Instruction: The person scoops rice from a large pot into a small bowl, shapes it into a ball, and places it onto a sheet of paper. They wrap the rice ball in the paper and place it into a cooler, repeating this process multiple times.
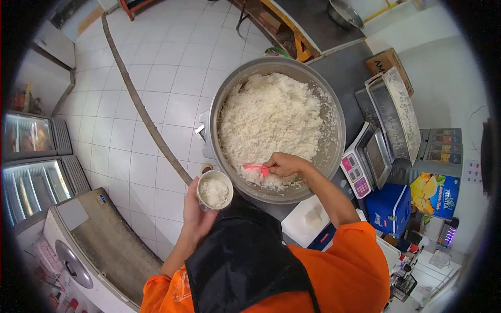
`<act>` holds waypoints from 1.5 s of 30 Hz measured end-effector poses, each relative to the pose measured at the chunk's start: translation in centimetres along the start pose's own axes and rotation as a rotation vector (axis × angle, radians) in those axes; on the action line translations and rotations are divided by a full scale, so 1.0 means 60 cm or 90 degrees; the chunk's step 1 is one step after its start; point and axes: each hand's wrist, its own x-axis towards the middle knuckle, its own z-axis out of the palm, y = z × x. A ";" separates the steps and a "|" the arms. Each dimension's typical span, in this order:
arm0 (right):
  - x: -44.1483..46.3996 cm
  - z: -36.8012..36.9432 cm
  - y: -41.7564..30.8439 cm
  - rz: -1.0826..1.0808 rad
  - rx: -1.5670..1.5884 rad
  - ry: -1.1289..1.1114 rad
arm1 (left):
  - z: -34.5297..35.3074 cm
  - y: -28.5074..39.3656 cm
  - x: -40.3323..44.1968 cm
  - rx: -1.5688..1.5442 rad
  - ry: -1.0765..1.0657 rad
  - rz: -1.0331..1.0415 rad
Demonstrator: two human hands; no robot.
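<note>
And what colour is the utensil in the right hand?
Bright pink; the utensil shows in the head view.

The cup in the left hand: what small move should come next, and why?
Probably lift some rice with the pink scoop and tip it into the cup: the right hand holds the scoop at the rice in the big pot, while the left hand holds the cup close by, its rice seemingly below the rim.

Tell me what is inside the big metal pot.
The pot holds white rice, with the right hand gripping a pink tool at its near side. The bottom beneath the rice cannot be seen.
</note>
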 end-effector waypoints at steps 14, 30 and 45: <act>-0.156 -0.028 -0.212 0.079 -0.274 0.439 | 0.148 -0.106 0.175 0.228 -0.081 -0.084; -0.143 0.098 -0.172 0.149 -0.011 0.720 | 0.134 -0.114 0.250 0.175 -0.212 -0.183; -0.165 0.047 -0.210 0.282 -0.240 0.497 | 0.120 0.005 0.208 0.375 -0.260 0.088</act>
